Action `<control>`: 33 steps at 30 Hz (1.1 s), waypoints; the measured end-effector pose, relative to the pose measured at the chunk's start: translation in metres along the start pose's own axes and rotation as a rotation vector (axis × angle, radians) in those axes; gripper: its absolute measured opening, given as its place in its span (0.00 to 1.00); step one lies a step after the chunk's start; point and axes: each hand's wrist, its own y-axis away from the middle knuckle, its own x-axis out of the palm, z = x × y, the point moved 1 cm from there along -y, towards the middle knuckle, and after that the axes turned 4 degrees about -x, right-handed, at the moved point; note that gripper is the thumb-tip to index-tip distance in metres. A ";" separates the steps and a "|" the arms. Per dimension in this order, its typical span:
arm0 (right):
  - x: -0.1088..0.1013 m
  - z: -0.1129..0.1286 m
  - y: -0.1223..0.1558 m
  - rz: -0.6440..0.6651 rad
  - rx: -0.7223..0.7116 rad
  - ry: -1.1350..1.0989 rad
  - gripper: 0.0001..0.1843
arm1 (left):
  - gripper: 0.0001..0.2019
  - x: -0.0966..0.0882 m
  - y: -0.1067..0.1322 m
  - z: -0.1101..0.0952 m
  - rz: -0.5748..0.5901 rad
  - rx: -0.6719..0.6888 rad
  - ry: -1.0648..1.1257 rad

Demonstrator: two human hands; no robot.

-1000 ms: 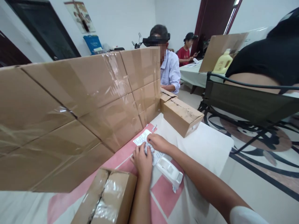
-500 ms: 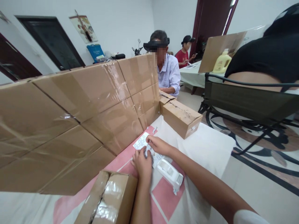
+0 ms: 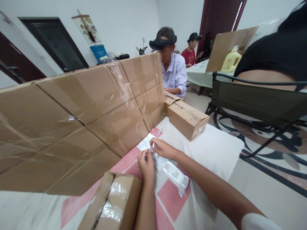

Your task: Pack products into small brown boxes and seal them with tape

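Above the printed sheet my left hand (image 3: 146,164) is closed in a pinch, with a small dark bit showing at its fingertips. Close by on the right, my right hand (image 3: 163,149) also pinches, and what lies in its fingers is too small to name. The white sheet (image 3: 142,145) with rows of small outlined shapes lies partly hidden under both hands. Just below my right wrist rests a white plastic object (image 3: 175,175) shaped like a toy car or tape dispenser, with a small pale scrap at its near end.
A tall wall of taped cardboard boxes (image 3: 107,118) borders the left. One carton (image 3: 117,199) stands beside my left forearm, another (image 3: 188,118) at the far right. Small scraps (image 3: 160,131) lie beyond the sheet. A person (image 3: 174,73) sits across, and a folding chair (image 3: 259,99) stands right.
My left hand has risen off the sheet and its fingers have drawn together into a pinch near the right fingertips. My right hand stays almost where it was.
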 end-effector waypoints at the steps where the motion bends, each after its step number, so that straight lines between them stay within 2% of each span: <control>1: -0.001 0.002 0.001 -0.004 -0.021 0.054 0.09 | 0.12 0.000 0.000 0.002 0.000 -0.007 0.036; 4: -0.003 0.005 0.003 -0.007 -0.111 0.162 0.08 | 0.15 0.002 0.001 0.007 -0.006 -0.038 0.137; 7: -0.004 0.003 0.003 -0.011 -0.148 0.138 0.05 | 0.16 0.004 0.002 0.009 -0.014 -0.064 0.219; 10: -0.002 -0.002 0.000 -0.053 -0.103 0.043 0.01 | 0.15 0.005 0.002 0.005 0.005 -0.070 0.281; 17: 0.004 -0.011 -0.007 -0.126 0.058 -0.241 0.04 | 0.13 0.006 0.001 0.003 0.067 -0.117 0.439; 19: 0.002 -0.008 -0.006 -0.159 0.020 -0.197 0.05 | 0.13 0.007 0.001 0.004 0.055 -0.148 0.485; 22: -0.004 0.001 -0.002 -0.128 -0.156 -0.005 0.00 | 0.15 0.007 0.000 0.006 0.021 -0.183 0.532; 25: -0.009 0.009 0.002 -0.062 -0.256 0.142 0.06 | 0.15 0.007 0.000 0.006 0.006 -0.188 0.554; 28: -0.009 0.010 0.004 -0.055 -0.265 0.200 0.08 | 0.14 0.006 0.000 0.005 0.012 -0.167 0.544; 33: 0.001 0.001 0.002 -0.144 -0.219 0.144 0.05 | 0.12 0.004 0.001 0.002 0.012 -0.096 0.466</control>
